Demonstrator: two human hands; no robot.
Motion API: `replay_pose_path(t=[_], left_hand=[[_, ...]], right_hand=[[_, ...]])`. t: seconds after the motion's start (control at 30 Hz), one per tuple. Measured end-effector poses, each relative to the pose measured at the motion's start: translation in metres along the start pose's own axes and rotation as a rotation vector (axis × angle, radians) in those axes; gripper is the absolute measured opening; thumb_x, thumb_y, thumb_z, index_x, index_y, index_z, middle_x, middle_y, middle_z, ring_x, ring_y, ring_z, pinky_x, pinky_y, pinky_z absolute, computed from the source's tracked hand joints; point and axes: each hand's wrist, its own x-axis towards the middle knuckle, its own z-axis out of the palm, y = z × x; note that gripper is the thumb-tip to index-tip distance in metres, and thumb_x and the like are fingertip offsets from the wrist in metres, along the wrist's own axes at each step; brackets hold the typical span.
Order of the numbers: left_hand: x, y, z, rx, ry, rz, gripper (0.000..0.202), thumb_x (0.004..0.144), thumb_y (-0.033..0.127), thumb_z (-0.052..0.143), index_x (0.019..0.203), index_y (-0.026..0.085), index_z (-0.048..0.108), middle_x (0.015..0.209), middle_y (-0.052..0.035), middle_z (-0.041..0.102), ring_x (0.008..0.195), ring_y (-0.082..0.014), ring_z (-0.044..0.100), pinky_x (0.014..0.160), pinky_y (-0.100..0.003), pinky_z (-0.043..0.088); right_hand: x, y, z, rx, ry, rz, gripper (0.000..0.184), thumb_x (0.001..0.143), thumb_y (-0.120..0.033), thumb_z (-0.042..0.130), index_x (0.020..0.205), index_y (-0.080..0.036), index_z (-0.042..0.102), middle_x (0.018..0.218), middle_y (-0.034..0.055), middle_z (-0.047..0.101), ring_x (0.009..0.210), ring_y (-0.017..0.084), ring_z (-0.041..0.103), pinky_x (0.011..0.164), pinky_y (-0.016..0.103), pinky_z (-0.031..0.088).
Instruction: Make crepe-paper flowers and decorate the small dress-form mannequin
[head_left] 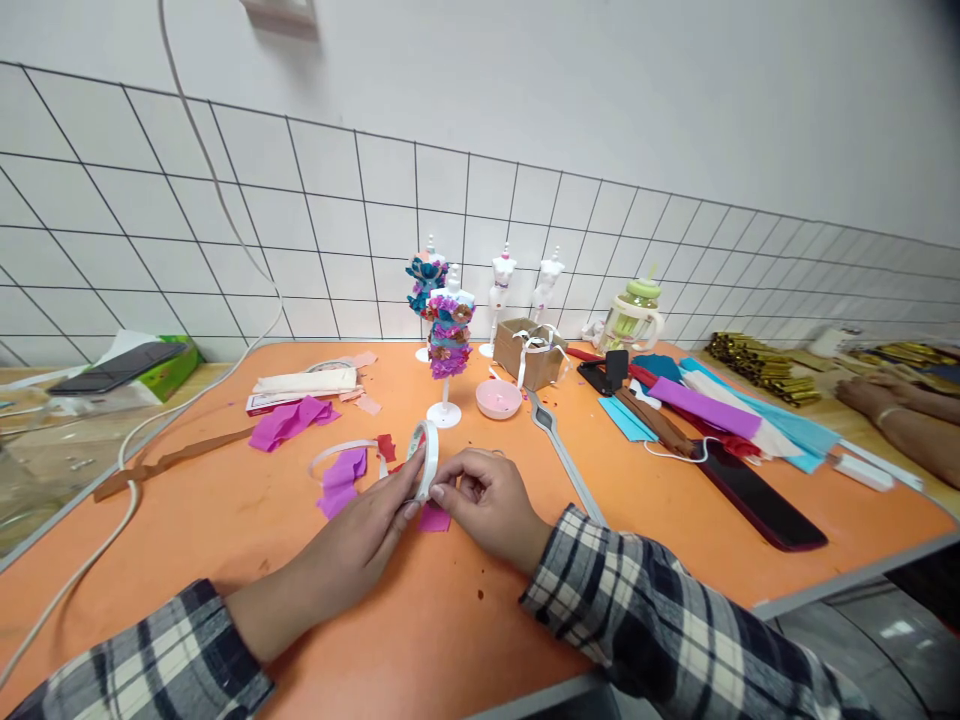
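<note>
My left hand (pixel 367 535) holds a roll of white tape (pixel 429 462) on edge, its fingers closed on the roll's left side. Against the roll's lower right side, my right hand (pixel 487 500) pinches with thumb and forefinger; what lies between those fingertips is too small to make out. Beneath and left of the hands lie purple crepe paper pieces (pixel 343 482) and a red scrap (pixel 386 447). Just beyond stands a small white dress form (pixel 450 340) covered in purple, blue and brown paper ruffles. Beside its base sits a pink bowl (pixel 499 398).
More dress forms (pixel 502 280) stand near the wall, behind a cardboard box (pixel 529 355) of white strips. Rightward are a green-lidded jug (pixel 634 315), folded crepe paper (pixel 705 405), a phone (pixel 754 495) and another person's arm (pixel 915 420). A white cable (pixel 127 510) crosses the left side.
</note>
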Motion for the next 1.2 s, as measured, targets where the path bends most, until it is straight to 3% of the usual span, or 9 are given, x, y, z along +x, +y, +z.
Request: replay_pose_path(t=[0.13, 0.23, 0.33, 0.4, 0.53, 0.7, 0.87, 1.03, 1.2], left_hand=[[0.001, 0.006, -0.005, -0.042, -0.017, -0.048, 0.047, 0.101, 0.031, 0.04, 0.148, 0.024, 0.041, 0.141, -0.0116, 0.06, 0.127, -0.0265, 0.057, 0.104, -0.038, 0.048], [0.004, 0.01, -0.008, -0.067, -0.031, -0.118, 0.033, 0.099, 0.039, 0.043, 0.12, 0.022, 0.061, 0.106, -0.0082, 0.073, 0.096, -0.025, 0.069, 0.082, -0.032, 0.055], [0.007, 0.01, -0.01, -0.01, -0.013, -0.185, 0.036, 0.1, 0.043, 0.036, 0.089, 0.022, 0.064, 0.077, -0.0034, 0.069, 0.071, -0.0223, 0.065, 0.064, -0.029, 0.051], [0.008, 0.01, -0.01, 0.014, -0.01, -0.191, 0.038, 0.101, 0.042, 0.035, 0.083, 0.022, 0.062, 0.072, -0.0021, 0.067, 0.068, -0.0213, 0.062, 0.061, -0.028, 0.048], [0.008, 0.01, -0.011, 0.06, 0.042, -0.125, 0.033, 0.101, 0.039, 0.038, 0.098, 0.022, 0.066, 0.085, -0.0036, 0.072, 0.077, -0.0214, 0.065, 0.067, -0.028, 0.05], [0.006, 0.005, -0.017, 0.386, 0.097, 0.106, 0.032, 0.103, 0.034, 0.04, 0.117, 0.021, 0.067, 0.095, -0.006, 0.074, 0.084, -0.0233, 0.065, 0.075, -0.034, 0.05], [0.006, 0.001, -0.021, 0.604, 0.209, 0.304, 0.032, 0.103, 0.029, 0.044, 0.124, 0.019, 0.066, 0.085, -0.0047, 0.073, 0.084, -0.0233, 0.064, 0.079, -0.035, 0.049], [0.004, 0.002, -0.022, 0.528, 0.23, 0.271, 0.032, 0.103, 0.028, 0.045, 0.125, 0.019, 0.066, 0.086, -0.005, 0.074, 0.08, -0.0215, 0.064, 0.076, -0.033, 0.049], [0.005, -0.003, -0.022, 0.381, 0.221, 0.183, 0.034, 0.103, 0.03, 0.042, 0.122, 0.021, 0.069, 0.096, -0.0053, 0.078, 0.083, -0.0207, 0.066, 0.077, -0.033, 0.051]], right_hand=[[-0.001, 0.002, -0.001, -0.057, 0.021, -0.032, 0.002, 0.081, -0.02, 0.064, 0.082, -0.019, 0.065, 0.064, -0.0044, 0.054, 0.052, 0.009, 0.043, 0.054, 0.023, 0.037], [-0.003, 0.0, 0.0, -0.099, -0.006, -0.082, 0.002, 0.083, -0.02, 0.062, 0.083, -0.02, 0.064, 0.07, -0.0031, 0.058, 0.055, 0.01, 0.044, 0.057, 0.023, 0.038], [-0.003, 0.001, 0.0, -0.121, 0.0, -0.079, 0.002, 0.084, -0.021, 0.06, 0.085, -0.02, 0.062, 0.07, -0.0029, 0.057, 0.056, 0.01, 0.045, 0.057, 0.023, 0.038], [-0.002, 0.002, 0.0, -0.14, 0.027, -0.063, 0.002, 0.085, -0.022, 0.059, 0.084, -0.02, 0.06, 0.07, -0.0029, 0.056, 0.057, 0.011, 0.045, 0.057, 0.023, 0.037], [0.0, 0.003, -0.003, -0.26, 0.036, -0.035, 0.004, 0.087, -0.023, 0.052, 0.086, -0.02, 0.054, 0.076, -0.0014, 0.057, 0.061, 0.012, 0.047, 0.059, 0.024, 0.035], [-0.001, -0.002, -0.006, -0.491, -0.114, 0.019, 0.007, 0.091, -0.021, 0.041, 0.088, -0.021, 0.047, 0.076, 0.0003, 0.056, 0.066, 0.016, 0.048, 0.06, 0.028, 0.028], [0.002, 0.002, -0.003, -0.22, -0.218, 0.146, 0.016, 0.092, -0.02, 0.038, 0.076, -0.022, 0.042, 0.067, -0.0021, 0.049, 0.061, 0.014, 0.049, 0.058, 0.025, 0.033], [0.005, 0.012, 0.0, 0.165, -0.396, 0.397, 0.031, 0.097, -0.028, 0.028, 0.07, -0.022, 0.041, 0.054, -0.0066, 0.039, 0.039, 0.009, 0.041, 0.042, 0.021, 0.037], [0.004, 0.015, -0.009, 0.075, -0.214, 0.199, 0.025, 0.096, -0.037, 0.044, 0.091, -0.018, 0.059, 0.071, -0.0016, 0.057, 0.053, 0.009, 0.051, 0.052, 0.021, 0.043]])
